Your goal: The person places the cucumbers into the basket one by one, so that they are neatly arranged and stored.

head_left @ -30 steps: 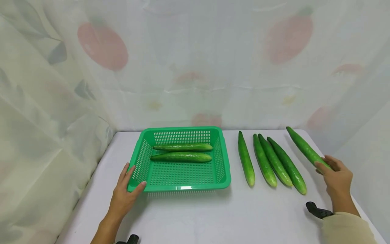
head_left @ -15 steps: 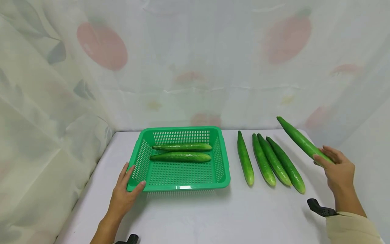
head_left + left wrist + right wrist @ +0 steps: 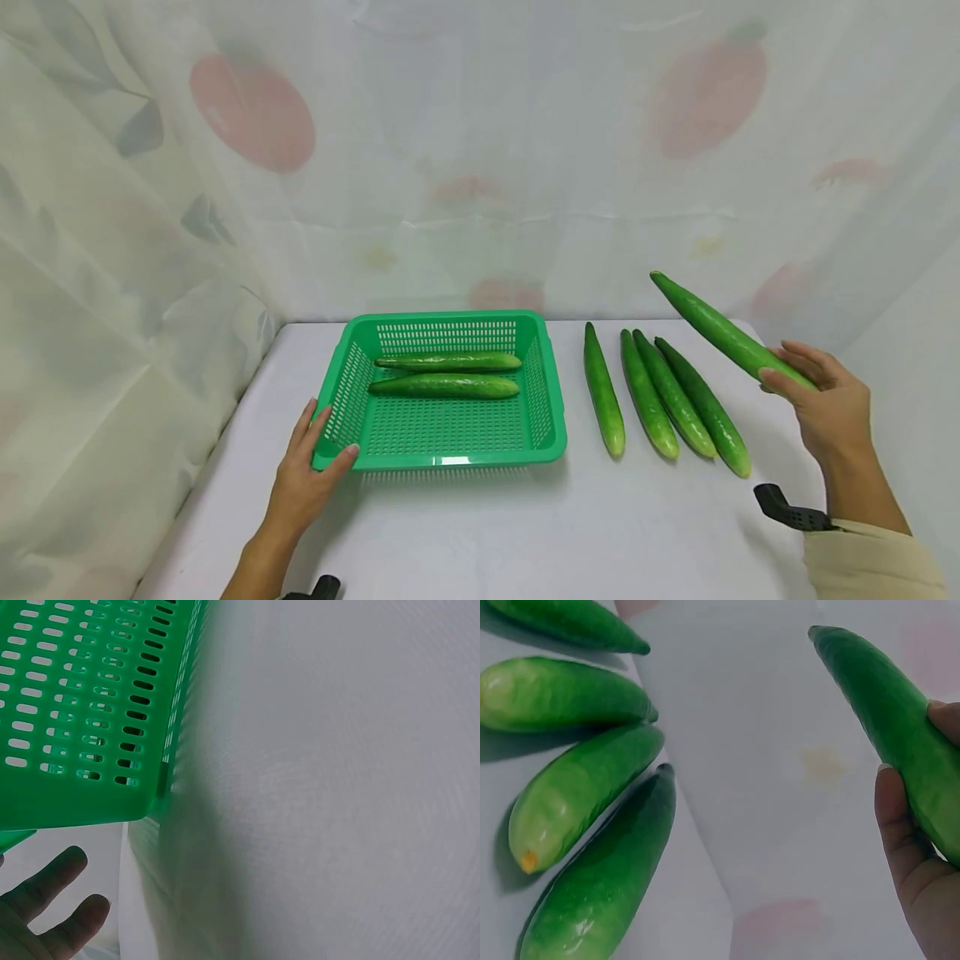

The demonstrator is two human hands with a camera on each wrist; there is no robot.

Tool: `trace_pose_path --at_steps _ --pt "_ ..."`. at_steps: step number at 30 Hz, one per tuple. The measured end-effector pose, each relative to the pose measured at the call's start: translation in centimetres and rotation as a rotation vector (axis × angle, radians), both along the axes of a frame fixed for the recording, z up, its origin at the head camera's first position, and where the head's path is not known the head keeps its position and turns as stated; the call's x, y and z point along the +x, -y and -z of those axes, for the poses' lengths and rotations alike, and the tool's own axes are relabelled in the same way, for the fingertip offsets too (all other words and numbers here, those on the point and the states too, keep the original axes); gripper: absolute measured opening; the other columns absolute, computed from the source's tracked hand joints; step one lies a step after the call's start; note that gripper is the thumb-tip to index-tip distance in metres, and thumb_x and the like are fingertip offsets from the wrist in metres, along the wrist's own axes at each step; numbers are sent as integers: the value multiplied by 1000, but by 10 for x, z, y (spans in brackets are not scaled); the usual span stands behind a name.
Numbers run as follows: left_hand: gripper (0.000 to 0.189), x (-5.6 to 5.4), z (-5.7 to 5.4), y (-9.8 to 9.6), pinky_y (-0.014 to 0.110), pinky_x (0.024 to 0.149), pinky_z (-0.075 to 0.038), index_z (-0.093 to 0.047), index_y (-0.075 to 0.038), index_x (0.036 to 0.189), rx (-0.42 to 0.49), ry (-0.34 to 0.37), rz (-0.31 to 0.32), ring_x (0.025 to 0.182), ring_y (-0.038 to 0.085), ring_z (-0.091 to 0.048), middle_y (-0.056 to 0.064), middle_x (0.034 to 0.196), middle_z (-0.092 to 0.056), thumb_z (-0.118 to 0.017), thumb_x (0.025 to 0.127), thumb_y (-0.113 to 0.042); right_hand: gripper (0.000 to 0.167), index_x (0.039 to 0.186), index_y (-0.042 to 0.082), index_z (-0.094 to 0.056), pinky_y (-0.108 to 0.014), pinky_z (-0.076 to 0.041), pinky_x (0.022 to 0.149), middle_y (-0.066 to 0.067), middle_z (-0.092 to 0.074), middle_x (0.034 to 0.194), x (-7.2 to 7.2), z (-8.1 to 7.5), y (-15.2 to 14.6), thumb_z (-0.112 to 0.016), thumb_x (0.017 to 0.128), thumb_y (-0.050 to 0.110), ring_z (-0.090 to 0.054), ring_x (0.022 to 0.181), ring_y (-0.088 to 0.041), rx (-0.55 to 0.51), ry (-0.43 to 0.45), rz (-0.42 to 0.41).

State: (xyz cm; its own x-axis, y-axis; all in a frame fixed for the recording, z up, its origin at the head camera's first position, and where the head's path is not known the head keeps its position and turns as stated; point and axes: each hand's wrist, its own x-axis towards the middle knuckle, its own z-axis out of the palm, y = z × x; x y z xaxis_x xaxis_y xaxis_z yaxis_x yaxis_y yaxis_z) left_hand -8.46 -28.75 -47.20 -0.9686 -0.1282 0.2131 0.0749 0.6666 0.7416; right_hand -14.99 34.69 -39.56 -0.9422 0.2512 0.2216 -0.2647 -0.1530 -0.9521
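My right hand (image 3: 832, 408) holds a long green cucumber (image 3: 723, 333) by its thick end, thumb on the near side and fingers behind. The cucumber is raised above the table, its narrow tip pointing up and left; the right wrist view also shows this held cucumber (image 3: 877, 697). At the front left corner of a green plastic basket (image 3: 487, 460) rests my left hand (image 3: 303, 483), thumb by the front rim and straight fingers along the left side. Inside the basket, two cucumbers (image 3: 442, 386) lie crosswise. In the left wrist view, spread fingertips (image 3: 71, 859) show below the basket wall (image 3: 75, 806).
Several cucumbers lie on the white table (image 3: 570, 533) right of the basket: a single cucumber (image 3: 604, 392), then a group with one cucumber (image 3: 705, 408) at its right. A patterned curtain (image 3: 465, 167) hangs behind the table, and another curtain (image 3: 97, 333) hangs at the left.
My right hand has lifted the cucumber off the table's right side, and its tip has moved up and left. The left hand and the basket stay in place.
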Motion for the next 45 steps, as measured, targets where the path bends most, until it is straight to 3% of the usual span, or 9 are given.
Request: trace_pose_path --at_steps 5,13,20,32,39,45 --pt "75 -1 1 0 69 94 -29 -30 -19 153 -3 0 -3 140 39 -17 -4 159 -10 -68 91 -35 50 128 0 -59 -20 -52 72 0 -70 106 2 -9 9 -71 81 -13 -65 89 -11 55 -23 -22" --pt "75 -1 1 0 69 94 -28 -30 -19 153 3 -2 -1 141 39 -16 -1 160 -11 -69 91 -35 50 130 -1 -57 -19 -51 72 0 -69 107 5 -22 24 -70 83 -11 -68 78 -13 117 -42 -56" --pt "76 -1 2 0 69 95 -28 -30 -19 153 7 -4 0 141 38 -16 -1 160 -10 -69 90 -33 51 130 -5 -56 -22 -52 74 -3 -69 109 5 -28 37 -67 81 -17 -63 96 -14 114 -97 -114" --pt "76 -2 4 1 69 95 -27 -29 -19 153 0 -2 0 141 38 -15 -4 160 -10 -69 90 -35 49 126 -12 -55 -24 -52 76 -7 -68 111 0 -36 68 -62 80 -25 -62 101 -17 157 -214 -223" --pt "77 -2 4 2 68 95 -28 -30 -18 153 1 -18 4 141 38 -16 0 160 -11 -70 90 -33 49 128 -8 -57 -20 -50 78 -6 -68 112 -5 -40 85 -68 81 -17 -61 104 -17 236 -183 -223" --pt "77 -2 4 1 68 95 -28 -30 -18 153 4 -17 2 141 37 -16 0 160 -11 -70 90 -33 48 127 -5 -59 -23 -51 78 -6 -68 112 -7 -44 101 -69 81 -15 -62 103 -19 213 -146 -263"
